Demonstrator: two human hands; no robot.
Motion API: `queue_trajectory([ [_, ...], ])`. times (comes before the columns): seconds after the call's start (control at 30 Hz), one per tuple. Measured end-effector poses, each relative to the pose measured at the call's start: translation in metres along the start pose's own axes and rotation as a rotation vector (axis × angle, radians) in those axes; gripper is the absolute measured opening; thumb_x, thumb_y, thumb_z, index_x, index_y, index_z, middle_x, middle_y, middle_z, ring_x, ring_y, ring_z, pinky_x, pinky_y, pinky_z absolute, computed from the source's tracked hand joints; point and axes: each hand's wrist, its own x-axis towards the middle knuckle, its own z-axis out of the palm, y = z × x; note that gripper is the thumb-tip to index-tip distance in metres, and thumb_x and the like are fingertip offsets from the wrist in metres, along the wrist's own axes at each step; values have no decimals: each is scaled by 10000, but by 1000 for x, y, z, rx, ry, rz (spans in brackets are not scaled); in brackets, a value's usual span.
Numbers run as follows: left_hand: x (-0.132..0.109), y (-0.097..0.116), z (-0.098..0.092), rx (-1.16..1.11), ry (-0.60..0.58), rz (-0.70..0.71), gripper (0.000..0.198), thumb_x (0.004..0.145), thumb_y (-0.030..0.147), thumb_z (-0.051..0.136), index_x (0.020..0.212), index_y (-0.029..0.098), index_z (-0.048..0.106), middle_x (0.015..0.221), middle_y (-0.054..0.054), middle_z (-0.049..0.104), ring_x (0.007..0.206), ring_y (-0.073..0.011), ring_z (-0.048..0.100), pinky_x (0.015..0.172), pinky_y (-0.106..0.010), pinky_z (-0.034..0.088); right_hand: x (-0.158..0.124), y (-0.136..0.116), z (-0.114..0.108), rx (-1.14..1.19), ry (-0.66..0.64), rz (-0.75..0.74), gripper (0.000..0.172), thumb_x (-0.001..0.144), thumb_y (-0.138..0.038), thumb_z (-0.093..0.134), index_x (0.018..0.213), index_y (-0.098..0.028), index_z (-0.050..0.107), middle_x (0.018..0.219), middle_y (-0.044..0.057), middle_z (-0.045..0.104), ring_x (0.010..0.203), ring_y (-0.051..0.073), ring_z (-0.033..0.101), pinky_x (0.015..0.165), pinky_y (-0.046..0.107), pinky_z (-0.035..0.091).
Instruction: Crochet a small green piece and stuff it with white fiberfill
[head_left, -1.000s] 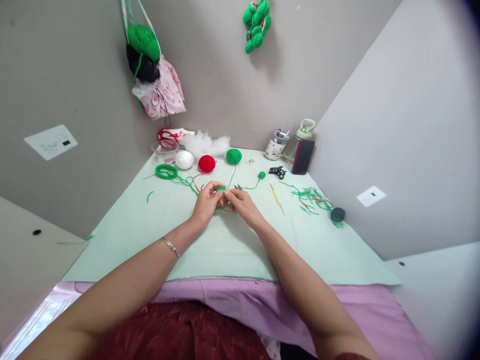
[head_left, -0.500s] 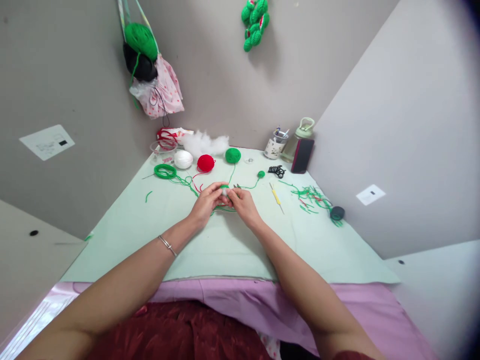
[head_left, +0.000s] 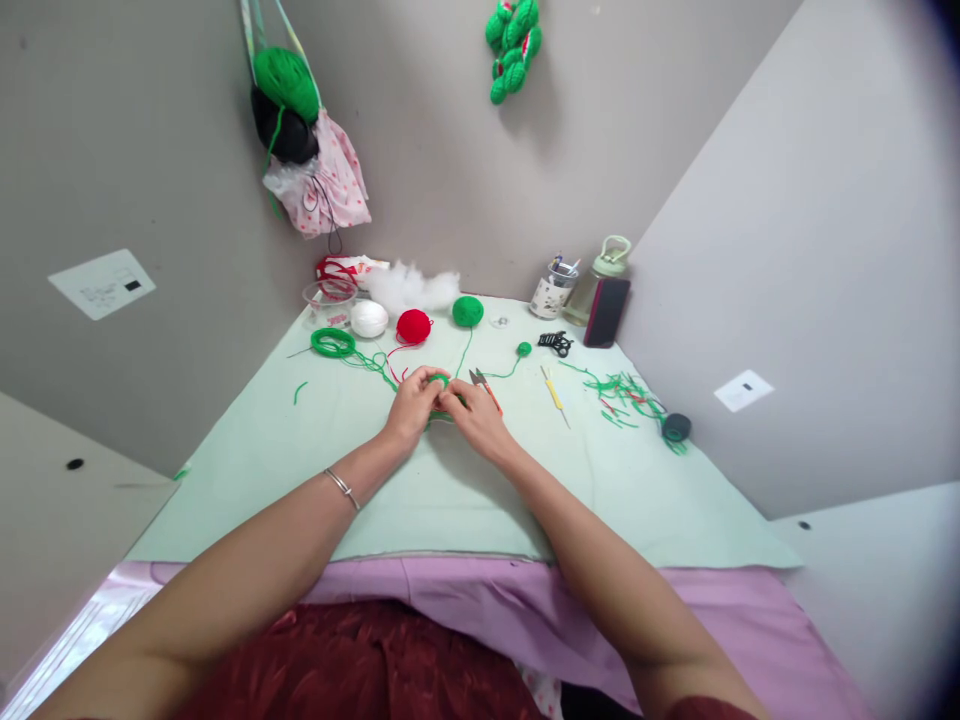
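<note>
My left hand (head_left: 412,408) is closed around a small green crochet piece (head_left: 439,380), mostly hidden by fingers. On its right side my right hand (head_left: 472,415) pinches the same piece, fingertips pressed against it. Some green yarn shows beneath both hands. Just right of my right hand lie thread snips (head_left: 487,390) with dark blades and orange handles. A green yarn ball (head_left: 468,311) sits beyond, its strand running down toward the hands. To the right rests a yellow-handled crochet hook (head_left: 555,393).
Behind are a red yarn ball (head_left: 413,326), a white yarn ball (head_left: 369,319) and white stuffing (head_left: 412,288). Coiled green yarn (head_left: 333,343) lies left. Yarn scraps (head_left: 626,393), black tape (head_left: 676,428), a phone (head_left: 607,312) and a bottle (head_left: 592,285) stand or lie right.
White stuffing that showed between my fingers is now out of sight. My right hand has shifted slightly left, uncovering more of the thread snips. The view has shifted a little.
</note>
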Motion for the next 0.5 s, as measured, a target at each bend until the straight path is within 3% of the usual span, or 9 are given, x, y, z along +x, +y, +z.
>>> queue_trajectory([
  [0.37, -13, 6, 5, -67, -73, 48, 313, 1007, 340, 684, 1259, 155, 664, 1191, -89, 710, 969, -209, 715, 827, -397, 635, 7, 12, -5, 101, 79, 67, 343, 896, -452, 504, 636, -229, 512, 624, -15, 563, 632, 153, 476, 644, 280, 394],
  [0.5, -10, 7, 2, -67, -73, 16, 348, 1007, 355, 682, 1295, 162, 656, 1261, -105, 697, 1046, -235, 712, 883, -437, 630, 6, 9, -9, 34, 60, 42, 296, 913, -387, 527, 658, -237, 526, 627, -25, 555, 647, 164, 467, 656, 287, 358],
])
